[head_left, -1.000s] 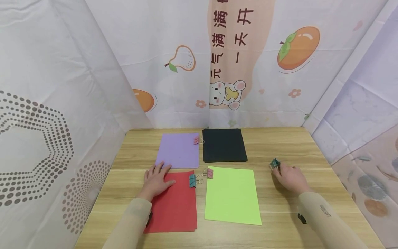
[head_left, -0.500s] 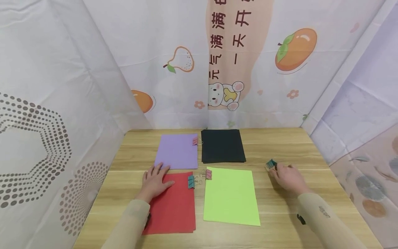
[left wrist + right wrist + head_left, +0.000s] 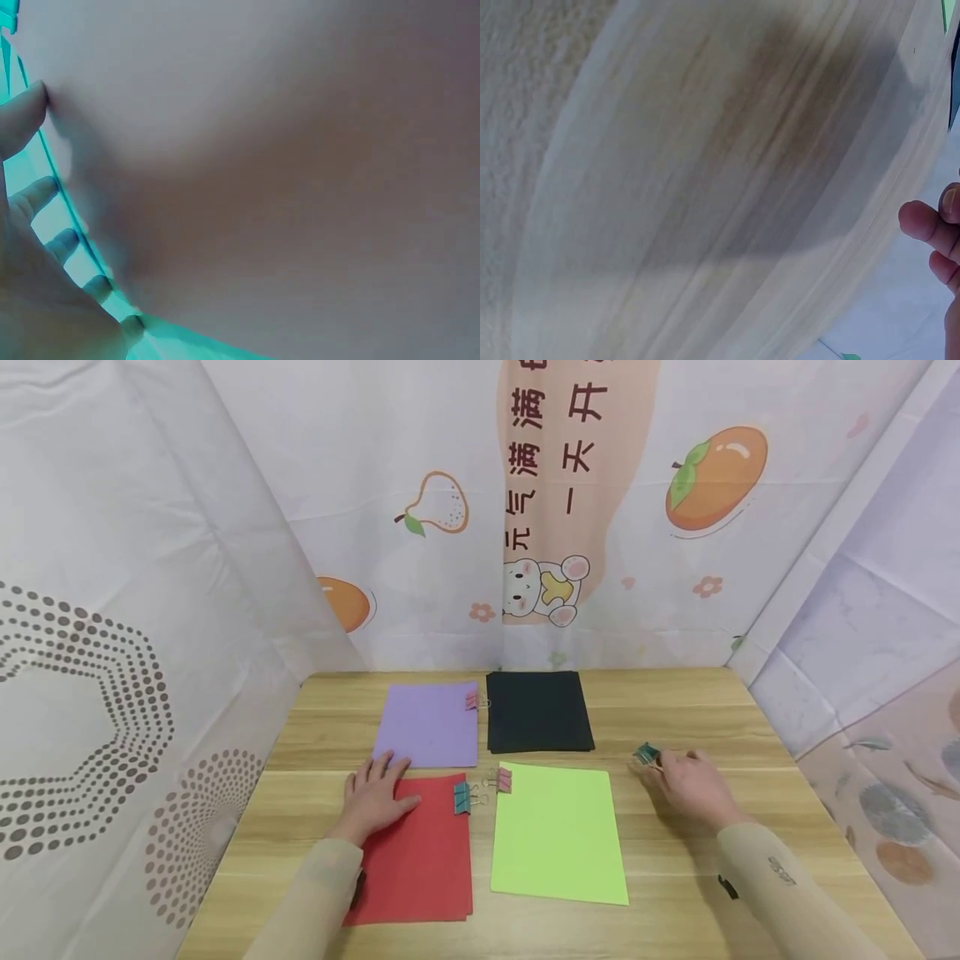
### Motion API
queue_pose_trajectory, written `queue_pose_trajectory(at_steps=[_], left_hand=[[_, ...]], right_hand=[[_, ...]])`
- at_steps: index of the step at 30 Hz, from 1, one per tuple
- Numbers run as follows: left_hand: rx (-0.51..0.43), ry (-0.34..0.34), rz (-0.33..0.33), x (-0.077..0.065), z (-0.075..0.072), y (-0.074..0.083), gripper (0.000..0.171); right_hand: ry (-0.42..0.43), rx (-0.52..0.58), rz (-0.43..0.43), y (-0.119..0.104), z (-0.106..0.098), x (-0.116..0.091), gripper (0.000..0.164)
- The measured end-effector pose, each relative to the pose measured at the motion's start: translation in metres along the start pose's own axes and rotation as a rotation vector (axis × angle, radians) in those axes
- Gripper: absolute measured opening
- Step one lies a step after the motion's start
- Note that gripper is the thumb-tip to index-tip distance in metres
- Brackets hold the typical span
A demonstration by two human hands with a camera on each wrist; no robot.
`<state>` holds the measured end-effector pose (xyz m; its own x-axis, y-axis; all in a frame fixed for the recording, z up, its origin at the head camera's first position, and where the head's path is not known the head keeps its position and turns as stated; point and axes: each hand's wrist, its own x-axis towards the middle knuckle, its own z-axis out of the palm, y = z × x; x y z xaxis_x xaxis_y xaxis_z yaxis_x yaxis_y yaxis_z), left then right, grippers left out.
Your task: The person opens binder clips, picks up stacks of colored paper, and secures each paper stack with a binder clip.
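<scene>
My left hand lies flat with fingers spread on the stack of red paper, its fingertips at the lower edge of the purple paper. Thumb and fingers show along the left side of the left wrist view. Over the right part of the table, my right hand pinches a teal binder clip by its wire end. The right wrist view catches only the fingertips, and the clip is out of sight there. Another teal binder clip grips the red stack's right edge.
Behind lies a black paper stack, beside the purple one with its pink binder clip. A yellow-green stack in front has a pink binder clip at its upper left corner. Printed curtains enclose the wooden table.
The teal binder clip in my right hand has shifted a little left and turned, with the fingers rolling slightly. My left hand has stayed in place on the red stack.
</scene>
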<state>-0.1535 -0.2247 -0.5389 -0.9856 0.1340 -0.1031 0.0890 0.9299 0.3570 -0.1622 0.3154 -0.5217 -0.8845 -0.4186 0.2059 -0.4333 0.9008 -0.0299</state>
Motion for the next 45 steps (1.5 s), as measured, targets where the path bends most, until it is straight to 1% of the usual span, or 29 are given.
queue_pose_trajectory(at_steps=[2,4,8,10,14,20,22,25,27,29,32,34,36,39,41,45], left_hand=[[-0.009,0.01,-0.011,0.002,-0.002,0.003,0.073],[-0.004,0.034,-0.017,0.005,-0.004,0.007,0.072],[0.033,0.072,-0.006,0.014,-0.007,0.022,0.07],[0.041,0.078,0.011,0.02,-0.008,0.033,0.069],[0.026,0.066,0.034,0.032,-0.012,0.059,0.066],[0.005,0.056,0.07,0.051,-0.009,0.095,0.062],[-0.005,0.062,0.091,0.057,-0.008,0.106,0.058],[-0.011,0.073,0.13,0.066,-0.006,0.12,0.054],[0.002,0.063,0.155,0.071,-0.003,0.128,0.053],[0.021,0.038,0.18,0.076,0.001,0.135,0.053],[0.082,-0.013,0.216,0.083,0.009,0.143,0.054],[0.127,-0.044,0.239,0.087,0.014,0.148,0.054],[0.169,-0.077,0.258,0.09,0.019,0.152,0.054],[0.197,-0.125,0.276,0.093,0.024,0.157,0.052],[0.202,-0.155,0.279,0.093,0.027,0.16,0.051],[0.211,-0.179,0.274,0.093,0.032,0.162,0.051]], right_hand=[[-0.005,-0.028,-0.019,0.0,-0.001,0.001,0.023],[-0.013,-0.056,-0.036,0.0,-0.002,0.002,0.023],[-0.013,-0.089,-0.064,0.002,-0.002,0.003,0.024],[-0.013,-0.084,-0.064,0.003,-0.001,0.002,0.024],[-0.023,-0.053,-0.048,0.003,-0.001,0.002,0.025],[-0.023,-0.036,-0.056,0.002,-0.001,0.002,0.027],[-0.002,-0.044,-0.078,0.002,-0.001,0.001,0.026],[0.055,-0.058,-0.124,0.003,0.001,0.001,0.027],[0.099,-0.051,-0.155,0.004,0.002,0.001,0.029],[0.131,-0.041,-0.174,0.004,0.003,0.0,0.03],[0.141,-0.036,-0.186,0.004,0.002,-0.001,0.029],[0.13,-0.04,-0.174,0.003,0.002,-0.001,0.027],[0.097,-0.041,-0.148,0.002,0.001,-0.002,0.027],[0.047,-0.033,-0.095,0.0,0.001,-0.001,0.029],[0.033,-0.044,-0.088,0.0,0.002,-0.002,0.028],[0.082,-0.06,-0.13,0.002,0.004,-0.002,0.027]])
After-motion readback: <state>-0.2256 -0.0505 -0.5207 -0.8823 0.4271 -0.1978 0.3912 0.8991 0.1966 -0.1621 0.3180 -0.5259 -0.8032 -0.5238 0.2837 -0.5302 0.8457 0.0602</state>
